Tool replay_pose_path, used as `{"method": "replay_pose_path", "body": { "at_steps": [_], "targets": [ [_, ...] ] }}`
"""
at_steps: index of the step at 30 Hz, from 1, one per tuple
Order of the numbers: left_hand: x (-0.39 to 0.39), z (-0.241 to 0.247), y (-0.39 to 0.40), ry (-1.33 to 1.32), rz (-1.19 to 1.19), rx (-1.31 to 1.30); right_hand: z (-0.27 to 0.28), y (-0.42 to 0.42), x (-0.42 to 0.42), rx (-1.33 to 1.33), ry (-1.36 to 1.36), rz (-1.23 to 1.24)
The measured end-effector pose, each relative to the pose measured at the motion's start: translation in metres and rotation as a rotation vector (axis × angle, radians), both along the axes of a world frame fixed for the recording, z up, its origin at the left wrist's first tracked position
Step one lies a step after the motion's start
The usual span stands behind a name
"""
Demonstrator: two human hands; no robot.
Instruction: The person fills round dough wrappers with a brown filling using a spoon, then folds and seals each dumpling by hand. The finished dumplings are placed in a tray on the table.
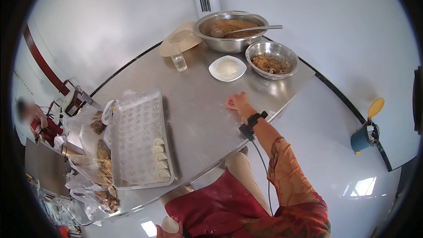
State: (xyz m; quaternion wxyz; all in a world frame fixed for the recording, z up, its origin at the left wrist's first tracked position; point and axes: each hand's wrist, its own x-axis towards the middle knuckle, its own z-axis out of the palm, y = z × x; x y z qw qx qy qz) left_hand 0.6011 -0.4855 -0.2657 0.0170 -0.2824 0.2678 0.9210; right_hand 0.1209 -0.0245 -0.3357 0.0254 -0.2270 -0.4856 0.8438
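Observation:
My left hand (169, 229), low at the picture's bottom edge, holds a round white dough wrapper (170, 225). Over the steel table (195, 112) lies my right hand (236, 101), its fingers curled; whether anything is between them cannot be told. Beyond it stand a white dish (217, 75) with pale round wrappers (228, 67) and a small steel bowl (252, 49) of brown filling (269, 64). Several folded dumplings (161, 157) sit in a row along the right side of a floured metal tray (132, 132).
A large steel basin (231, 43) of brown filling with a spoon (254, 29), a glass of water (180, 62) and a straw-coloured hat (168, 47) stand at the back. Plastic bags (86, 165) crowd the left edge. Another person (43, 122) is far left. A bin (362, 138) stands right.

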Motion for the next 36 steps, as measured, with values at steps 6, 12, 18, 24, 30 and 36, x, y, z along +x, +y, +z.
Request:
{"method": "replay_pose_path", "body": {
  "at_steps": [6, 12, 18, 24, 30, 36],
  "targets": [
    [-0.008, -0.004, -0.014, 0.092, 0.018, 0.162, 0.022, 0.000, -0.060, 0.100, 0.064, -0.111],
    [-0.024, 0.018, 0.009, -0.023, 0.184, 0.090, 0.008, -0.011, -0.089, 0.049, 0.140, -0.116],
    [-0.007, 0.033, 0.008, -0.067, 0.262, 0.004, 0.023, -0.021, -0.059, 1.647, 0.259, 0.371],
    [-0.060, 0.024, -0.018, 0.077, 0.205, 0.014, -0.035, 0.031, -0.070, 0.653, 0.395, 0.232],
    [-0.091, -0.005, -0.034, 0.185, 0.133, 0.078, -0.021, -0.009, 0.003, 0.122, 0.212, 0.310],
    [-0.012, 0.002, -0.065, 0.130, 0.125, 0.094, 0.018, -0.073, 0.113, -0.049, -0.188, 0.201]
  ]
}}
